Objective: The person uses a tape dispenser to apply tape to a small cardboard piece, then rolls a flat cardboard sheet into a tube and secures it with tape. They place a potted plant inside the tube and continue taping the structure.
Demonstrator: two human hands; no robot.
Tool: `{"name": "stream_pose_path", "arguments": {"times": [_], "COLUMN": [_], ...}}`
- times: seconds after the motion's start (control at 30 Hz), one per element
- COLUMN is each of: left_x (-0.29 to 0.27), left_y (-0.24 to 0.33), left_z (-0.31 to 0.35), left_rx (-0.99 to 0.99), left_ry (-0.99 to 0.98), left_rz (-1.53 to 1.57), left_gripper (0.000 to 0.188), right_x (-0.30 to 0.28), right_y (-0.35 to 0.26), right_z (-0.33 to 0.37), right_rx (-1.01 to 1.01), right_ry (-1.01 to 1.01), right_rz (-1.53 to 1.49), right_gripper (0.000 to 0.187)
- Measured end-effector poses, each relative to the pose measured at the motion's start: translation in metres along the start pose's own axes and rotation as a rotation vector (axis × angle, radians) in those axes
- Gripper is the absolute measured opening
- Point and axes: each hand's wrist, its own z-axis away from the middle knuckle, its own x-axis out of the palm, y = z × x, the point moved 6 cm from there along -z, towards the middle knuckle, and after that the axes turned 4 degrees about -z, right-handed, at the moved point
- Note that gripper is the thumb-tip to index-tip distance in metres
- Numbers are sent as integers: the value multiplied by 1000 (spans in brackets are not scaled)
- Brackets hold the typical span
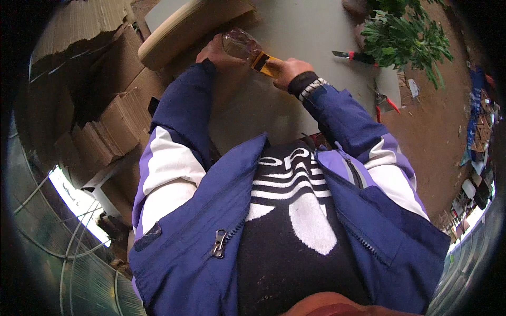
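Observation:
Both my hands meet at a tape dispenser point(259, 59) with a yellow and black body and a wide roll of clear tape point(240, 44). My right hand point(293, 70) is closed round its yellow end. My left hand point(219, 54) lies against the roll's left side, thumb up and fingers bent around it; some fingertips are hidden. Just beyond my left hand, a long brown cardboard box point(184, 32) lies at the far side of the grey table point(311, 31).
To the right lie a knife point(360, 57) with a black and red handle and red-handled pruning shears point(386, 104). Leafy green stems point(403, 39) hang over the far right table edge. Stacked flat cardboard point(108, 129) stands close by my left arm.

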Motion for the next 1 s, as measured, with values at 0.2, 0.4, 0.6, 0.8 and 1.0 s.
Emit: {"name": "stream_pose_path", "arguments": {"times": [0.2,0.4,0.6,0.8,1.0], "left_x": [117,128,79,69,63], "left_y": [43,45,60,89,67], "left_z": [35,67,101,111,97], "left_rx": [152,135,-15,-177,-90], "left_ry": [-469,-391,267,196,98], "left_rz": [544,663,-132,-182,59], "left_gripper": [107,118,112,118,120], "right_x": [-25,-20,-37,-94,-42], "right_y": [44,46,-13,15,45], "right_z": [149,174,113,179,162], "right_rx": [-32,-133,-207,-235,-61], "right_ry": [29,186,259,139,35], "right_rz": [-28,-158,-245,-245,-132], "right_gripper": [65,69,64,66,66]}}
